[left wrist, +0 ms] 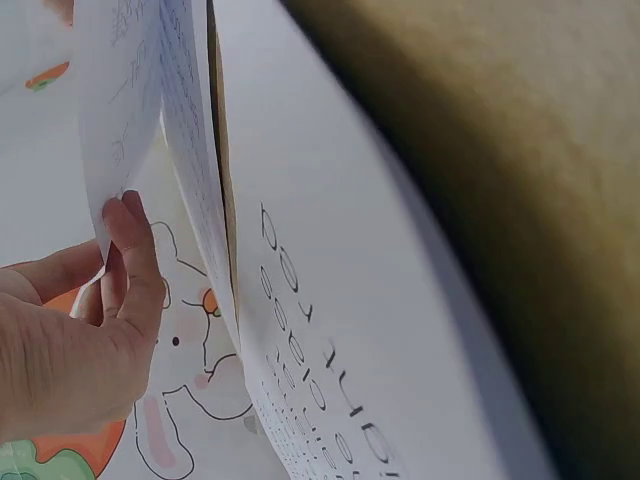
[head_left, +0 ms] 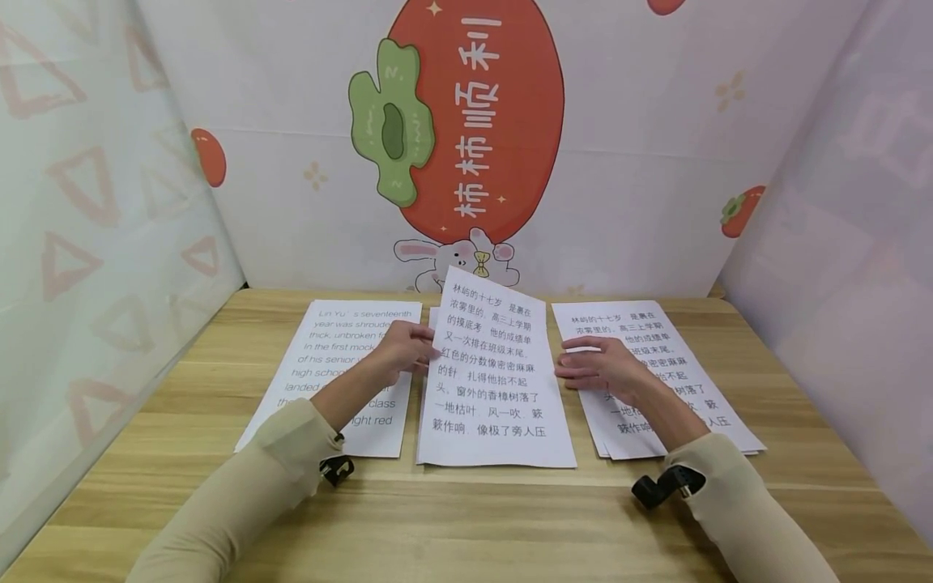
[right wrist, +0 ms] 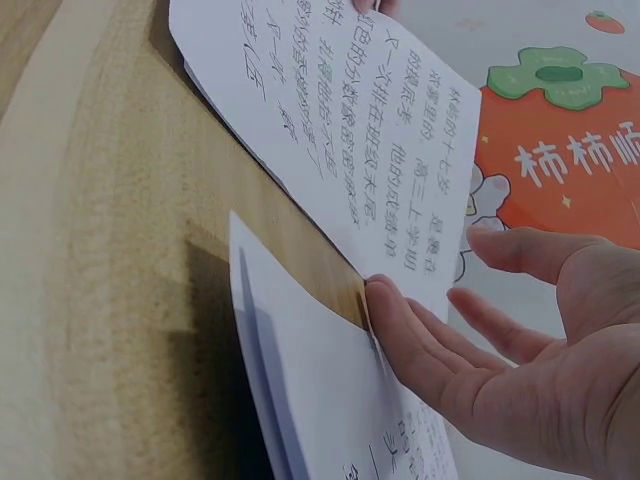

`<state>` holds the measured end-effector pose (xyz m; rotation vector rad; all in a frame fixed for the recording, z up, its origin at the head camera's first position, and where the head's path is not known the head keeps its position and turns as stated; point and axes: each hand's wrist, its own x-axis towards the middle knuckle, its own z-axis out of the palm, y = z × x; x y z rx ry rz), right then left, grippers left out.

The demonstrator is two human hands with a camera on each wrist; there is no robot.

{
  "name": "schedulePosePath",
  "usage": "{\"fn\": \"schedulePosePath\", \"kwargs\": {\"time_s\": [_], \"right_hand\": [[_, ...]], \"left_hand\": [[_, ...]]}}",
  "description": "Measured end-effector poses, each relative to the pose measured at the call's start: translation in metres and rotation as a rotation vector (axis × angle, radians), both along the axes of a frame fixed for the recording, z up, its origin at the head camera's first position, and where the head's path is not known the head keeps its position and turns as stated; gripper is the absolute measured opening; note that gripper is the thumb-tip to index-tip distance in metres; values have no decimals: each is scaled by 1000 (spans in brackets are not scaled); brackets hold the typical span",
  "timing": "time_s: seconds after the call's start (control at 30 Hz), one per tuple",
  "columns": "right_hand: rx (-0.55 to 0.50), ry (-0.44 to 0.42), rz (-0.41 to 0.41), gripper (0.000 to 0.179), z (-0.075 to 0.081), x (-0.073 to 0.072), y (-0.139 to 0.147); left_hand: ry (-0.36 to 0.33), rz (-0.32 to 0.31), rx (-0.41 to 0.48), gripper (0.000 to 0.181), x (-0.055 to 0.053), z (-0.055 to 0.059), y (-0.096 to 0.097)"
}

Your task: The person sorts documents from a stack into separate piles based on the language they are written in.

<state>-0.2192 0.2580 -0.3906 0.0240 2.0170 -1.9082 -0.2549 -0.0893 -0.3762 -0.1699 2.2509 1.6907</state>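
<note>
A white sheet (head_left: 490, 380) with printed Chinese text tilts up over the middle paper stack (head_left: 422, 429), its far end raised. On its left edge my left hand (head_left: 403, 351) pinches the paper between thumb and fingers; in the left wrist view the left hand (left wrist: 85, 325) grips that thin edge. My right hand (head_left: 608, 372) hovers over the right paper stack (head_left: 670, 348), fingertips near the raised sheet's right edge. In the right wrist view the right hand (right wrist: 530, 350) has its fingers extended and spread, holding nothing. Whether a fingertip touches the sheet's edge, I cannot tell.
A left paper stack (head_left: 364, 320) with English text lies partly under my left forearm. All the papers lie on a wooden table (head_left: 466, 518). Behind it hangs a white backdrop (head_left: 627, 202) with a large persimmon drawing; pale curtains (head_left: 95, 243) flank the sides.
</note>
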Motion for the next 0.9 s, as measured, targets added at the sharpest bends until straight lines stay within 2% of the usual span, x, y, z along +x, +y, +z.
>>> {"fn": "schedulePosePath", "kwargs": {"time_s": [0.2, 0.5, 0.67, 0.9], "right_hand": [[39, 33, -3, 55, -1, -1, 0], [129, 54, -27, 56, -1, -5, -3], [163, 44, -52, 61, -1, -5, -8], [193, 73, -81, 53, 1, -3, -8]], "left_hand": [[30, 2, 49, 38, 2, 2, -2], [67, -7, 75, 34, 4, 4, -5], [58, 4, 109, 35, 6, 5, -3], [59, 31, 148, 32, 5, 3, -2]]}}
